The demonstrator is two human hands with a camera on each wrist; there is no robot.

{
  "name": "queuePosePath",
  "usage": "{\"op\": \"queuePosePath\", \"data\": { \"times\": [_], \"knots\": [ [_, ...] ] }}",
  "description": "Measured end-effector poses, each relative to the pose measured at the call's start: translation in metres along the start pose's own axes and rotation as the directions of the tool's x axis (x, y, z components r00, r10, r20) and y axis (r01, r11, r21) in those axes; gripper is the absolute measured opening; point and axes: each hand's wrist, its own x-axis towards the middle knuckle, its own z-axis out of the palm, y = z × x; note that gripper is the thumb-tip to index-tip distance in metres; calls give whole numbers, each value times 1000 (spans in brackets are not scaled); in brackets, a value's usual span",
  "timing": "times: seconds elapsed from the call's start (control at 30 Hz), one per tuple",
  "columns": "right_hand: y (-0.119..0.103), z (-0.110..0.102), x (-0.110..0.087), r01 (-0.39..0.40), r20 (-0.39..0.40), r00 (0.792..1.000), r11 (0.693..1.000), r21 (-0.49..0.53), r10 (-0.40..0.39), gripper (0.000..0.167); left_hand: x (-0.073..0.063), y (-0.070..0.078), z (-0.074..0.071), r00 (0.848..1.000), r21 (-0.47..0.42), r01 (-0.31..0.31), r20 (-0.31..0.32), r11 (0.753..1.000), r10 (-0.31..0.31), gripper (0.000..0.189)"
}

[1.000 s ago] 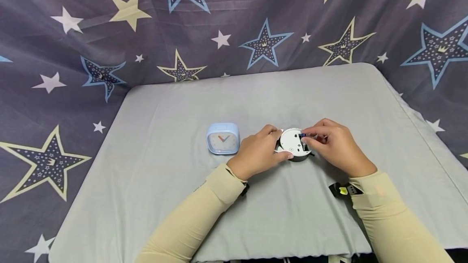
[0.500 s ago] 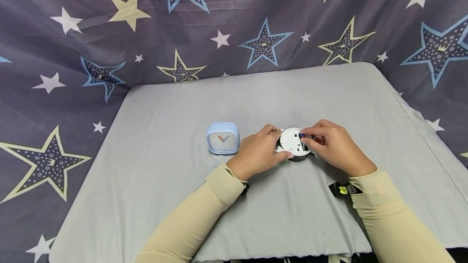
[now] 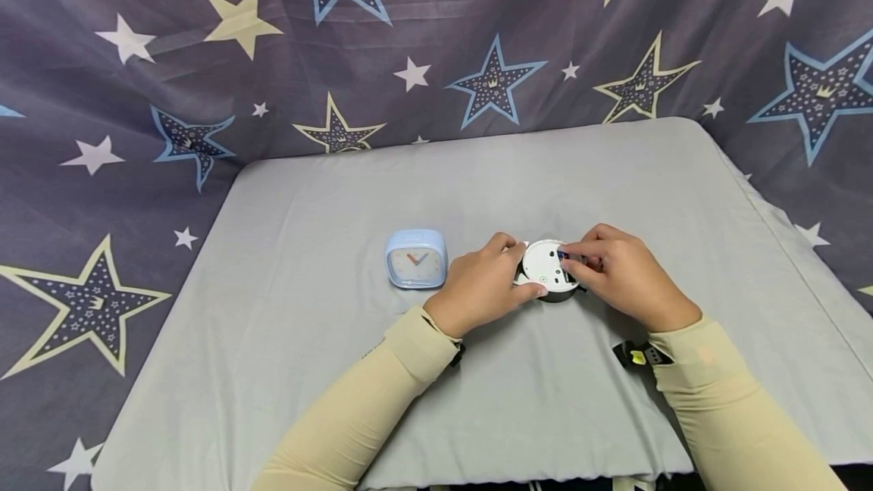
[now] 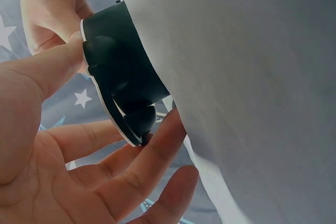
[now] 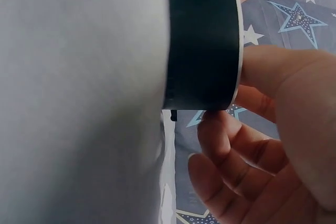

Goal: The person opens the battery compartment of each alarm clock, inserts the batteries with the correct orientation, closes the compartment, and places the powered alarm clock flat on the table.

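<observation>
A round clock (image 3: 539, 262) with a white back and black sides lies face down on the grey cloth. My left hand (image 3: 480, 286) grips it from the left, its thumb on the white back and fingers round the far edge. At the open battery compartment, my right hand (image 3: 627, 276) pinches a small blue battery (image 3: 562, 254) between thumb and forefinger. Both wrist views show the black side of the clock close up, and the right fingertips' work on the back is hidden there.
A light-blue square alarm clock (image 3: 416, 258) stands upright to the left of my left hand. The grey-covered table (image 3: 341, 203) meets a star-patterned curtain (image 3: 423, 36) at the back and sides.
My right thumb and fingers have shifted slightly over the battery compartment, and less of it shows between them. The left hand and both clocks stay in place.
</observation>
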Motion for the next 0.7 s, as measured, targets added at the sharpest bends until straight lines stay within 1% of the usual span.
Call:
{"op": "queuePosePath", "data": {
  "times": [0.2, 0.37, 0.7],
  "knots": [
    [-4, -1, 1, 5, 10, 1000, 999, -33, -5, 21, -1, 0, -1, 1000, 2, -8, -5, 1000, 8, 72],
    [-5, -3, 0, 21, -2, 1000, 998, -53, -22, 20, 0, 1, -2, 1000, 4, -10, 1, 1000, 10, 73],
    [-7, -1, -1, 32, -1, 999, 998, -58, -32, 21, -1, 0, 0, 1000, -13, 3, 3, 1000, -3, 73]
  ]
}}
